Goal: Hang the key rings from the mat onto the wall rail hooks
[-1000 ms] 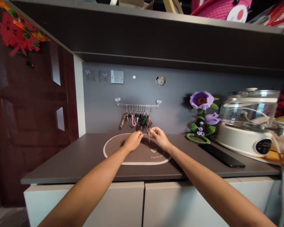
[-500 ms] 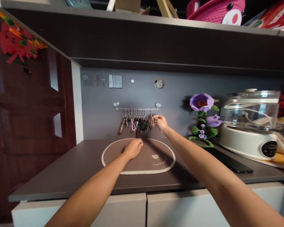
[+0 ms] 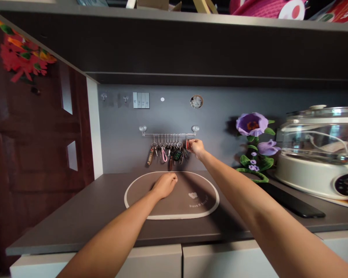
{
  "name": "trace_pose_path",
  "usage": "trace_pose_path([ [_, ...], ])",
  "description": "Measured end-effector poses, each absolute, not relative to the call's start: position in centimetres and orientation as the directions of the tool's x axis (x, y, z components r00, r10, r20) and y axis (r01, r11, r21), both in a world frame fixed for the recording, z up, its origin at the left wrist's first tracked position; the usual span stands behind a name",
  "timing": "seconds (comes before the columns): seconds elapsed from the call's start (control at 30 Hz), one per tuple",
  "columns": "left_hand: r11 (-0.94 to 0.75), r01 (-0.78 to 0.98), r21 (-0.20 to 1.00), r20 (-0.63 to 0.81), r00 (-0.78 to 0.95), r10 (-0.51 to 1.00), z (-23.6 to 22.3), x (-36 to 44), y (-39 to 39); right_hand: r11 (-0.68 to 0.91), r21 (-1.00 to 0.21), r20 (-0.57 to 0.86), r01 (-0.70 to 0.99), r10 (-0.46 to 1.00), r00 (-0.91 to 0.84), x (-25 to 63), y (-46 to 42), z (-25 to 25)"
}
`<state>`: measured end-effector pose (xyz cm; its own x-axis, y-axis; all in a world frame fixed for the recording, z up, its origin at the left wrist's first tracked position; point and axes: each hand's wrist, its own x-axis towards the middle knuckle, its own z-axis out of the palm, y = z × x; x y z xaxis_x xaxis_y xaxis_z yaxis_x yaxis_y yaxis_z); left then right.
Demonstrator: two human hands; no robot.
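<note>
My right hand (image 3: 196, 147) is at the right end of a clear hook rail (image 3: 169, 134) on the grey wall. Its fingers pinch a small reddish keychain (image 3: 187, 144) that hangs by the last hook; the fingers partly cover it. To its left hang several bunches of keys, among them a brown strap with letters (image 3: 150, 156), a pink loop (image 3: 164, 155) and a black-and-green tag (image 3: 177, 155). My left hand (image 3: 166, 185) rests on the brown oval mat (image 3: 174, 208), fingers curled closed, nothing showing from it.
Right of the rail stand a purple knitted flower (image 3: 252, 124), a black phone-like slab (image 3: 292, 200) and a white appliance with a clear top (image 3: 313, 172). A dark shelf (image 3: 174, 46) overhangs the counter (image 3: 87, 208). A brown door (image 3: 40, 154) is at left.
My right hand stays at the rail's right end, and the reddish keychain at its fingertips now shows more of its face. My left hand stays on the mat. The view has shifted slightly.
</note>
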<state>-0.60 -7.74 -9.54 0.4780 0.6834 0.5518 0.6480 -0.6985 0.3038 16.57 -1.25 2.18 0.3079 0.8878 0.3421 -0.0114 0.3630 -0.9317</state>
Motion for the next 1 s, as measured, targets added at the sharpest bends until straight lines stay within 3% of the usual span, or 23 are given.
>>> trace_pose_path([
  [0.4, -0.679, 0.65, 0.34, 0.536, 0.46, 0.708, -9.6, -0.8, -7.6, 0.351, -0.936, 0.338, -0.016, 0.911, 0.237, 17.0, -0.8, 0.4],
  [0.53, -0.658, 0.644, 0.39, 0.519, 0.437, 0.735, -10.0, -0.8, -7.2, 0.352, -0.936, 0.345, 0.001, 0.915, 0.21, 17.1, -1.0, 0.1],
  [0.77, -0.595, 0.601, 0.533, 0.478, 0.367, 0.798, -10.2, -1.3, -7.4, 0.357, -0.921, 0.389, 0.156, 0.865, 0.318, 16.7, -2.9, -2.0],
  [0.9, -0.581, 0.471, 0.664, 0.444, 0.376, 0.813, -8.5, -1.3, -9.2, 0.398, -0.894, 0.436, 0.208, 0.879, 0.192, 15.5, -6.7, -3.6],
  [1.0, -0.624, 0.397, 0.673, 0.482, 0.405, 0.777, -6.5, -1.5, -11.1, 0.503, -0.843, 0.522, 0.19, 0.85, 0.07, 14.7, -10.2, -4.1],
])
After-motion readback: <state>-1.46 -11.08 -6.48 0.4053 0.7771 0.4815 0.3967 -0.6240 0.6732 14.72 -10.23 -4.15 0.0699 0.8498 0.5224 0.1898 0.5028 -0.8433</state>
